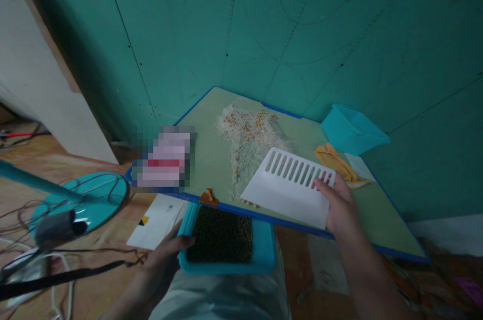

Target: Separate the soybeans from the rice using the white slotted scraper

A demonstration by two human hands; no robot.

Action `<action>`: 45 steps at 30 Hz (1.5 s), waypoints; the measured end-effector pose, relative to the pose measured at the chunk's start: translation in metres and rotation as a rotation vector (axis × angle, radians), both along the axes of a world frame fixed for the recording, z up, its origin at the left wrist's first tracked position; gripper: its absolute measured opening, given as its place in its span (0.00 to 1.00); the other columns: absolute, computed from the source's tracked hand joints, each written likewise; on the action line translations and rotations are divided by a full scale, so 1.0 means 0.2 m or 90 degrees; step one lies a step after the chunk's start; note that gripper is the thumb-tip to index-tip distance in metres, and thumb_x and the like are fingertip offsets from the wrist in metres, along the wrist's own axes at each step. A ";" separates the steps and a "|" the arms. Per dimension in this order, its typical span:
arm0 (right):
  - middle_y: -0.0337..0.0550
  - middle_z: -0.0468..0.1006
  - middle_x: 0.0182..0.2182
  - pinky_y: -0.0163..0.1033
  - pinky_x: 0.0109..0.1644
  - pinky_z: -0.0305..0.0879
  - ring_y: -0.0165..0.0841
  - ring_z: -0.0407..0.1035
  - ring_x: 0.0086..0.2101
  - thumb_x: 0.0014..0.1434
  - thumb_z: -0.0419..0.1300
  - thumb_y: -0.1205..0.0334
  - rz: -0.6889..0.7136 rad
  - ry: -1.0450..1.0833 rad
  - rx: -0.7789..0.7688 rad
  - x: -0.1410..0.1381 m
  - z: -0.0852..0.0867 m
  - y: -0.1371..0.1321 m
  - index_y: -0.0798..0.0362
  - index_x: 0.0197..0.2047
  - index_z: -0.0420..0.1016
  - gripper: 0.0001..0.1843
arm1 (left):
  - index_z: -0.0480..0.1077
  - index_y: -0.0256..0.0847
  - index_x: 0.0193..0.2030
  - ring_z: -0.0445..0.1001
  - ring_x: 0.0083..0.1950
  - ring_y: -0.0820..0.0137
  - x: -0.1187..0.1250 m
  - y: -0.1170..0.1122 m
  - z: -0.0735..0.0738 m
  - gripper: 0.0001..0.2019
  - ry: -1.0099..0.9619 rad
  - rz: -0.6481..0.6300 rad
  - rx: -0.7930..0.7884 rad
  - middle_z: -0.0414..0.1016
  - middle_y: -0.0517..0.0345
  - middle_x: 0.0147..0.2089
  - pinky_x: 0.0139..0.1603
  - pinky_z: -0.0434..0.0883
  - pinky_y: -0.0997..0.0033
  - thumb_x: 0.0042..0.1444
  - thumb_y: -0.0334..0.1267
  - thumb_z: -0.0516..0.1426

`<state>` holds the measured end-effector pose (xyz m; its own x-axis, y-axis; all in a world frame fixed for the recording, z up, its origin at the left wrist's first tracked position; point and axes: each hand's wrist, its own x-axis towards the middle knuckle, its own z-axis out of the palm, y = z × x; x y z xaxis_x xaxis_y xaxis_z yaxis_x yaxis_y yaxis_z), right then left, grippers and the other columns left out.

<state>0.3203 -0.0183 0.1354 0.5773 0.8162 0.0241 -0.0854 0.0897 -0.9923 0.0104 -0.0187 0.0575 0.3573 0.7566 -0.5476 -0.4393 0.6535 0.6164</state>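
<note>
My left hand (pixel 177 247) is closed on the left rim of a turquoise plastic container (pixel 264 249). Small dark green beans (pixel 222 234) lie in it, and it sits at my lap below the table's front edge. In my right hand (pixel 343 209) is a flat white plastic scraper (pixel 289 196) with a row of slots, gripped at its right end. Its lower left tip rests by or just over the tabletop, beside loose white grains that look like rice (pixel 245 144). Yellowish round beans (pixel 260 118) are mixed among the grains, mostly at the back, and several lie under the scraper's left tip.
The light green tabletop (pixel 204 113) with blue edging stands against a green wall. An orange-yellow cloth (pixel 341 166) and a turquoise open bag-like piece (pixel 352 129) lie at its right. A blurred pinkish packet (pixel 166 159) sits left. A turquoise stand base (pixel 101 194) and cables cover the floor.
</note>
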 end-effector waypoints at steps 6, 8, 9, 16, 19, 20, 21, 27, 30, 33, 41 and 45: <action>0.33 0.71 0.23 0.36 0.31 0.62 0.30 0.66 0.24 0.39 0.69 0.58 0.015 0.027 -0.011 -0.01 0.00 -0.01 0.51 0.30 0.66 0.17 | 0.49 0.48 0.66 0.68 0.58 0.54 0.01 0.00 0.01 0.40 -0.023 -0.013 -0.010 0.78 0.61 0.51 0.53 0.69 0.60 0.46 0.36 0.58; 0.33 0.71 0.23 0.36 0.30 0.62 0.30 0.66 0.24 0.39 0.68 0.58 0.020 0.033 -0.015 -0.02 0.00 -0.02 0.51 0.30 0.67 0.16 | 0.53 0.47 0.65 0.67 0.59 0.54 0.01 -0.01 0.02 0.38 -0.033 -0.013 -0.003 0.79 0.61 0.51 0.54 0.68 0.61 0.45 0.35 0.59; 0.33 0.71 0.23 0.36 0.30 0.62 0.29 0.66 0.24 0.39 0.68 0.58 0.020 0.037 -0.016 -0.02 0.00 -0.02 0.51 0.30 0.67 0.16 | 0.55 0.47 0.64 0.67 0.59 0.54 0.02 -0.01 0.03 0.37 -0.034 -0.012 -0.001 0.79 0.61 0.51 0.55 0.67 0.61 0.45 0.35 0.59; 0.33 0.70 0.23 0.33 0.32 0.62 0.27 0.66 0.25 0.37 0.69 0.58 -0.025 0.042 0.003 -0.03 0.01 -0.01 0.52 0.26 0.67 0.16 | 0.54 0.48 0.64 0.68 0.57 0.52 0.01 -0.01 0.04 0.38 -0.018 -0.019 -0.014 0.80 0.60 0.49 0.54 0.68 0.56 0.44 0.35 0.59; 0.32 0.70 0.23 0.33 0.31 0.62 0.27 0.65 0.25 0.36 0.70 0.57 -0.030 0.044 -0.011 -0.03 0.02 -0.01 0.52 0.27 0.67 0.17 | 0.55 0.47 0.64 0.67 0.59 0.53 0.01 -0.01 0.02 0.37 -0.022 -0.015 -0.012 0.80 0.60 0.48 0.54 0.68 0.58 0.44 0.35 0.60; 0.32 0.69 0.23 0.33 0.32 0.62 0.27 0.65 0.25 0.35 0.70 0.57 -0.033 0.046 -0.015 -0.03 0.02 -0.01 0.51 0.27 0.68 0.18 | 0.56 0.46 0.64 0.66 0.59 0.53 0.02 -0.01 0.02 0.37 -0.022 -0.011 -0.010 0.81 0.60 0.48 0.54 0.68 0.59 0.44 0.35 0.60; 0.32 0.69 0.22 0.33 0.32 0.62 0.27 0.65 0.25 0.34 0.71 0.58 -0.034 0.049 -0.018 -0.03 0.02 -0.01 0.51 0.27 0.68 0.18 | 0.57 0.45 0.63 0.66 0.60 0.53 0.02 -0.01 0.02 0.37 -0.019 -0.008 -0.009 0.80 0.60 0.48 0.54 0.68 0.59 0.43 0.35 0.60; 0.32 0.69 0.22 0.33 0.31 0.62 0.28 0.64 0.25 0.35 0.71 0.57 -0.018 0.052 -0.033 -0.03 0.01 -0.02 0.50 0.32 0.68 0.20 | 0.60 0.45 0.61 0.65 0.60 0.52 0.02 -0.01 0.04 0.35 0.001 -0.003 -0.021 0.81 0.60 0.47 0.52 0.70 0.58 0.43 0.36 0.60; 0.31 0.69 0.22 0.33 0.30 0.62 0.27 0.64 0.24 0.36 0.70 0.57 -0.009 0.052 -0.030 -0.04 0.01 -0.02 0.49 0.34 0.68 0.21 | 0.62 0.45 0.60 0.65 0.60 0.53 0.03 -0.01 0.05 0.34 -0.006 -0.006 -0.003 0.81 0.61 0.47 0.53 0.69 0.60 0.43 0.35 0.60; 0.31 0.69 0.21 0.33 0.29 0.62 0.27 0.64 0.23 0.36 0.70 0.57 -0.007 0.050 -0.036 -0.04 0.01 -0.03 0.49 0.34 0.68 0.21 | 0.62 0.46 0.61 0.66 0.59 0.53 0.03 -0.01 0.06 0.34 -0.010 -0.007 -0.005 0.80 0.60 0.49 0.54 0.68 0.60 0.43 0.36 0.60; 0.33 0.71 0.23 0.34 0.27 0.63 0.29 0.66 0.23 0.43 0.67 0.58 0.057 0.037 -0.037 -0.06 -0.01 -0.06 0.50 0.30 0.64 0.15 | 0.62 0.45 0.60 0.66 0.60 0.54 0.03 -0.01 0.05 0.31 -0.026 -0.015 0.003 0.80 0.60 0.49 0.55 0.68 0.62 0.46 0.35 0.59; 0.35 0.72 0.24 0.37 0.29 0.65 0.30 0.67 0.23 0.41 0.67 0.58 -0.015 0.020 -0.014 -0.08 0.02 -0.06 0.50 0.34 0.66 0.18 | 0.61 0.44 0.61 0.67 0.59 0.54 0.03 -0.01 0.06 0.33 -0.027 -0.022 -0.007 0.81 0.59 0.47 0.54 0.68 0.60 0.44 0.35 0.59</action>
<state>0.3053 -0.0310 0.1387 0.5970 0.8022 -0.0121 -0.1142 0.0700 -0.9910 0.0169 -0.0208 0.0689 0.4070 0.7371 -0.5395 -0.4419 0.6758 0.5899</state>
